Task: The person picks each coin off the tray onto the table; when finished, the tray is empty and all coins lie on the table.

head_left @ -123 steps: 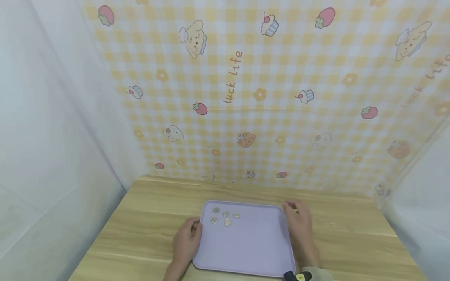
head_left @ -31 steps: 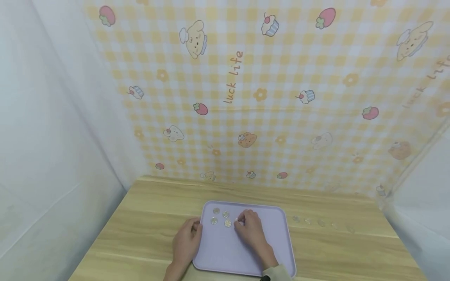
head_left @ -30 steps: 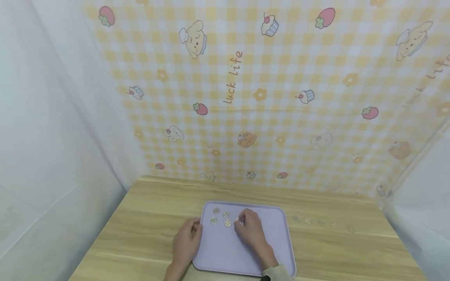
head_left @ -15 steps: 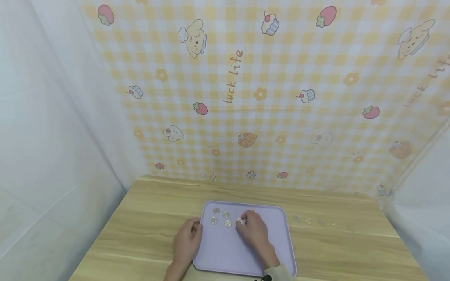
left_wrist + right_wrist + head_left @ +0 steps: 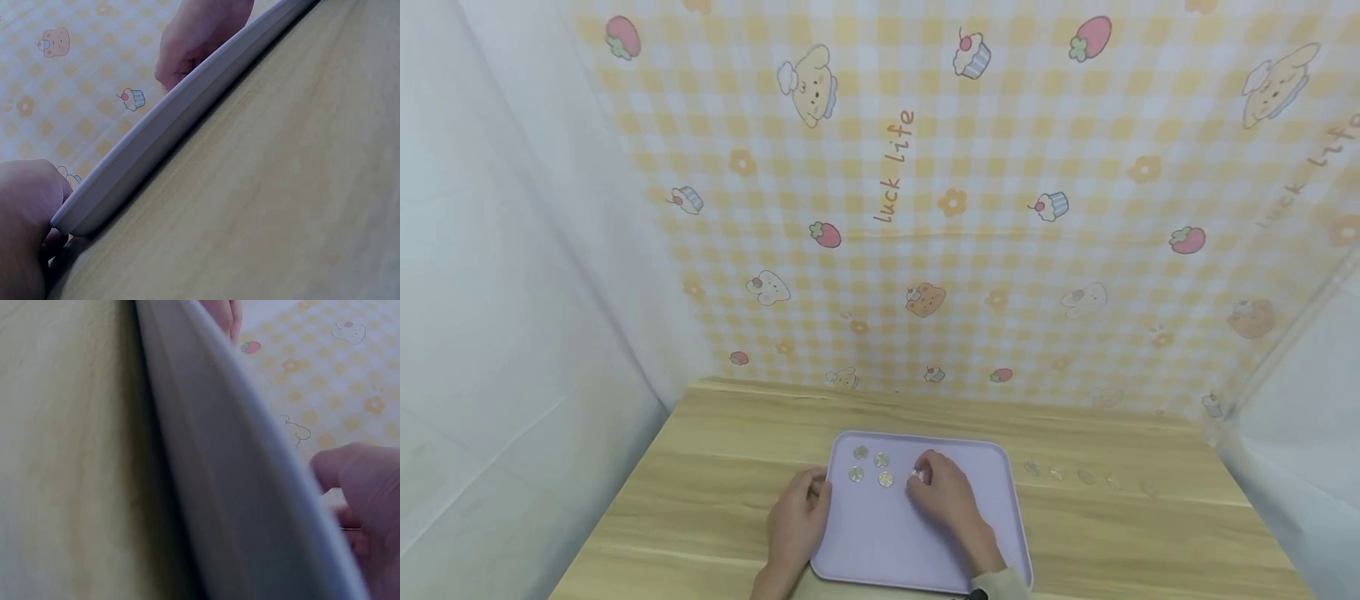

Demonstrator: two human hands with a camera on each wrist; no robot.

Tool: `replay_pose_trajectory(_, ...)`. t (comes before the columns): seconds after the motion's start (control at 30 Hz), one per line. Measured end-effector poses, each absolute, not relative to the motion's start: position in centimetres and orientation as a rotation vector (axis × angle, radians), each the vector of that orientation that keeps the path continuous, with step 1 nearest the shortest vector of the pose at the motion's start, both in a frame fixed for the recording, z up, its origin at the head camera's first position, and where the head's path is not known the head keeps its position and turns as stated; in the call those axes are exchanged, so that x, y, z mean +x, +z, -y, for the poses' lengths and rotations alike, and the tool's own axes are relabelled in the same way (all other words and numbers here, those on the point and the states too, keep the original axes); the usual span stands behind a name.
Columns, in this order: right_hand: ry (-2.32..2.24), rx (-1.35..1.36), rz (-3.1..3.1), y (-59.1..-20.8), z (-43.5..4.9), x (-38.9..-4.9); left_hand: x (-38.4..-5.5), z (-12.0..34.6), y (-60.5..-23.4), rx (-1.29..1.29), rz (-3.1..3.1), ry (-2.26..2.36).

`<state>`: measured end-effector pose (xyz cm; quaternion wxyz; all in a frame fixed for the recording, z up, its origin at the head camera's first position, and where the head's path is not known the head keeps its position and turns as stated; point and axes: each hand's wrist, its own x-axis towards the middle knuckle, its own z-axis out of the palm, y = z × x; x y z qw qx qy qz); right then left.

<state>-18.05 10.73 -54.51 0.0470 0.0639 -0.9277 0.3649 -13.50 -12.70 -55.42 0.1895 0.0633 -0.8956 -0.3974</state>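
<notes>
A light purple tray (image 5: 917,542) lies on the wooden table. My left hand (image 5: 797,517) grips its left edge; in the left wrist view the hand (image 5: 28,212) has its thumb over the rim and fingertips below. On the tray's far left part lie several small shiny coins (image 5: 886,479), spaced apart in two short rows. My right hand (image 5: 947,492) is over the tray just right of them, pinching another coin (image 5: 918,475) between thumb and fingers. In the right wrist view, the hand (image 5: 375,506) is partly behind the raised-looking tray rim, with a thin edge at its fingers.
Right of the tray, several small round pieces, faint and partly see-through, lie in a row on the table (image 5: 1150,533), one of them a disc (image 5: 1086,477) near the middle. A yellow checked cloth (image 5: 955,275) hangs behind, with white sheets (image 5: 512,333) at both sides.
About four seconds ago my right hand was at the tray's right edge. It came over the tray to the coin there, then slid slightly right with it. My left hand stays put.
</notes>
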Motion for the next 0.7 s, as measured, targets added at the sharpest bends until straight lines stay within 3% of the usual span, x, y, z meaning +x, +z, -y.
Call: replay_pose_trajectory(0.7, 1.11, 0.265, 2.866, -54.3, -11.18, -18.14, -13.64, 12.75, -55.78, 0.176, 2.514, -1.091)
